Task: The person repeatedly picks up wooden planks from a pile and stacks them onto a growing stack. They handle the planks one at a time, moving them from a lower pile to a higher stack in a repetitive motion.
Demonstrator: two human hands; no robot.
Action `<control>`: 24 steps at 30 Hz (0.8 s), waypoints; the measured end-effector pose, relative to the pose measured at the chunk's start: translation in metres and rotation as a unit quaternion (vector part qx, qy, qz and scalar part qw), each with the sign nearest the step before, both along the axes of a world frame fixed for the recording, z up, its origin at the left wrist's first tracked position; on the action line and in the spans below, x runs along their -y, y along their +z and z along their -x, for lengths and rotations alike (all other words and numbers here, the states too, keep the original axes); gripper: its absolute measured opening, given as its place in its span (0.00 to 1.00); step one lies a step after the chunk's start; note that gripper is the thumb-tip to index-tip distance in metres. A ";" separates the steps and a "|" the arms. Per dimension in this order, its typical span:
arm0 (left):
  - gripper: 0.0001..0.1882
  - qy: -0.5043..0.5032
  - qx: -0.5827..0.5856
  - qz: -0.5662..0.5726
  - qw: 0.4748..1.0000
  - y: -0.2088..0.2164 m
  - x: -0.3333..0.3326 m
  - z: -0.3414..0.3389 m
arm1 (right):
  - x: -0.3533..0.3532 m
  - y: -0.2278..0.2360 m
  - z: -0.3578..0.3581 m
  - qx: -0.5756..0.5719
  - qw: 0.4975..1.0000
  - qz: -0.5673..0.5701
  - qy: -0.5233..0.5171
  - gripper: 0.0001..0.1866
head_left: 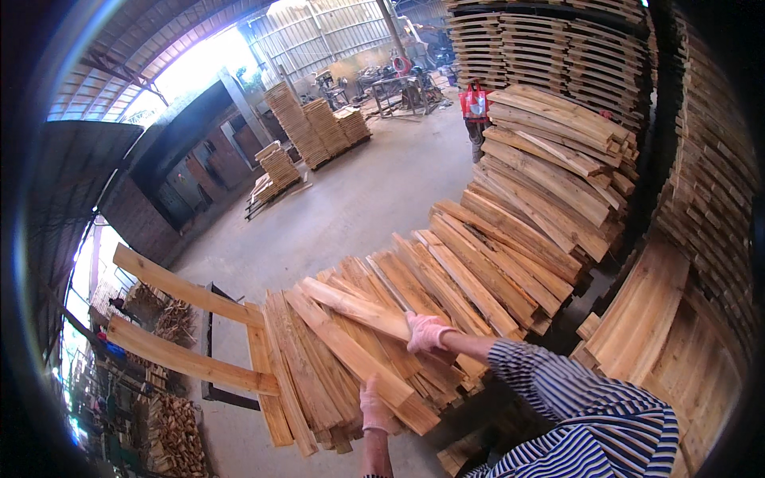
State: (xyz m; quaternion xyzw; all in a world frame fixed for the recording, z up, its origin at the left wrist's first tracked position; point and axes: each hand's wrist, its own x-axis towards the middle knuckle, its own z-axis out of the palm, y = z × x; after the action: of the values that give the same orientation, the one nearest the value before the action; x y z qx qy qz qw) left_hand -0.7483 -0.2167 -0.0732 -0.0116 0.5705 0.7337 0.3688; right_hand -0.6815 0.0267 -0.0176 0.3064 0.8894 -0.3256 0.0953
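My right hand (429, 331), in a pale pink glove, is closed on the near end of a wooden plank (355, 307) that slants over the row of boards. Nearer to me, my left hand (374, 408), also gloved, grips the left edge of another long plank (343, 346), its fingers partly hidden by the wood. Beneath both planks lies a long row of loose boards (454, 271), side by side and overlapping. At the row's left end two boards (187, 287) (191, 358) stick out leftward, with their near ends on upright-lying boards.
Tall stacks of boards (550, 56) rise at the back right, and another stack (713, 191) stands along the right side. A red bag (474, 103) hangs by the pile's far end. Smaller stacks (307, 127) stand on the concrete floor (343, 199). Scrap wood (175, 434) is heaped at lower left.
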 end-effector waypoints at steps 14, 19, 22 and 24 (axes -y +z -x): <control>0.36 -0.169 0.217 -0.151 0.950 0.008 -0.035 -0.064 | 0.062 -0.025 -0.202 -0.197 0.862 0.465 -0.036 0.36; 0.32 -0.131 0.107 -0.142 0.975 0.018 -0.053 -0.082 | 0.062 0.067 -0.206 -0.075 0.969 0.226 -0.058 0.53; 0.32 -0.121 0.040 -0.153 0.980 0.059 -0.088 -0.124 | 0.059 0.087 -0.241 -0.110 0.988 0.063 -0.093 0.57; 0.31 -0.157 -0.014 -0.194 0.968 0.115 -0.109 -0.156 | 0.059 0.093 -0.273 -0.187 0.974 -0.029 -0.127 0.56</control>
State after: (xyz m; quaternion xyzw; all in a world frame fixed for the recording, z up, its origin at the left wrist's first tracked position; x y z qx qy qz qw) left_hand -0.5924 -0.1076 0.0416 0.1603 0.4174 0.7632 0.4664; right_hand -0.4083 -0.0325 0.0750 0.3529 0.8542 -0.3610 -0.1240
